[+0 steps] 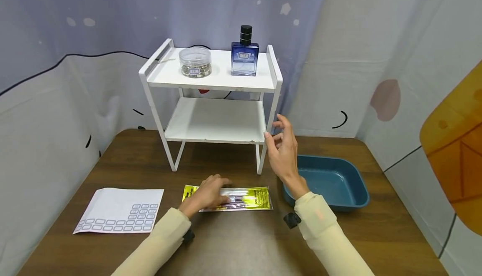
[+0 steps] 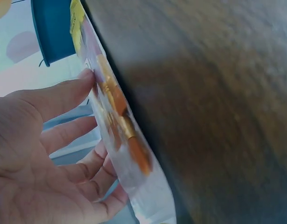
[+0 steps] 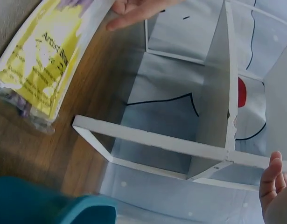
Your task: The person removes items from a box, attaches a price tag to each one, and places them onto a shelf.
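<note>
A flat clear packet of paintbrushes [image 1: 257,198] with yellow printing lies on the table in front of the shelf. My left hand [image 1: 208,192] rests on its left part, the thumb beside a small label [image 1: 232,199]. In the left wrist view, fingertips touch the packet [image 2: 116,105], and coppery brush parts show through the plastic. My right hand [image 1: 284,154] is raised by the shelf's right upright, fingers loosely bent, holding nothing. The right wrist view shows the yellow end of the packet [image 3: 45,56] and part of the right hand [image 3: 276,196].
Behind the packet stands a white two-tier shelf [image 1: 218,121]. Its top holds a lidded clear jar [image 1: 195,62] and a blue perfume bottle [image 1: 244,56], both labelled. A teal tray [image 1: 354,192] sits at right, partly behind my right wrist. A label sheet [image 1: 113,202] lies at left.
</note>
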Tool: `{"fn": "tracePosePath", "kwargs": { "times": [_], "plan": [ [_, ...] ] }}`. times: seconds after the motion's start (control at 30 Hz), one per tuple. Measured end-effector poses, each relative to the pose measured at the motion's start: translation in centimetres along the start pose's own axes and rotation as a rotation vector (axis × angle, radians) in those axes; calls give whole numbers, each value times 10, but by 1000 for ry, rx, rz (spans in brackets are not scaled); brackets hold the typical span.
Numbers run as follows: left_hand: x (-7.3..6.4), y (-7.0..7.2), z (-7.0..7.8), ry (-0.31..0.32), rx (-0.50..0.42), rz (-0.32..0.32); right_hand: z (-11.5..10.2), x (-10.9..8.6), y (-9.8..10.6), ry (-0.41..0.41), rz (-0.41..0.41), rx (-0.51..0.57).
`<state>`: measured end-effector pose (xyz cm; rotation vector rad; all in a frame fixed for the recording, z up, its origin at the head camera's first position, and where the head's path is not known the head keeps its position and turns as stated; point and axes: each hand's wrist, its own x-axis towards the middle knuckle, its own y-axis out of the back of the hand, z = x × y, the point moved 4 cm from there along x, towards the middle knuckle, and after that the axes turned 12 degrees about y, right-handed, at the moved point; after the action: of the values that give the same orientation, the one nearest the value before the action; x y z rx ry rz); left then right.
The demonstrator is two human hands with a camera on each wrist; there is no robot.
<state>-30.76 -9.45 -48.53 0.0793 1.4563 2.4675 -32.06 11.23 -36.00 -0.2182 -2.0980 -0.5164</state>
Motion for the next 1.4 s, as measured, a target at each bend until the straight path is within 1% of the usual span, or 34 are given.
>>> {"fn": "tracePosePath", "kwargs": {
  "times": [0.1, 0.2, 0.3, 0.43, 0.53, 0.6, 0.63, 0.83, 0.87, 0.93, 1.1, 1.27, 1.4],
  "plan": [
    [1, -1, -1, 14, -8, -2, 3, 3, -1, 29, -31, 3],
    [2, -1, -2, 16, -20, -4, 9, 5, -1, 57, -84, 17],
    [4, -1, -4, -4, -33, -3, 16, 6, -2, 68, -117, 36],
    [8, -1, -5, -42, -78, -29, 20, 9, -2, 74, -133, 33],
    [11, -1, -6, -44, -114, -70, 21, 10, -3, 81, -140, 29],
    [12, -1, -6, -43, -115, -90, 21, 11, -3, 86, -141, 28],
    [12, -1, -7, -41, -112, -98, 16, 12, -3, 86, -141, 29],
    [12, -1, -6, -61, -84, -97, 16, 11, -3, 68, -139, 40],
    [12, -1, -6, -69, -83, -97, 21, 10, -4, 65, -139, 41],
    [13, -1, -6, -81, -81, -100, 22, 10, -4, 61, -137, 40],
    [14, -1, -6, -99, -84, -128, 20, 10, -3, 54, -133, 46],
    [13, -2, -7, -135, -83, -165, 19, 10, -3, 68, -120, 61],
    [12, -1, -7, -148, -78, -160, 20, 12, -2, 66, -131, 72]
  ]
}}
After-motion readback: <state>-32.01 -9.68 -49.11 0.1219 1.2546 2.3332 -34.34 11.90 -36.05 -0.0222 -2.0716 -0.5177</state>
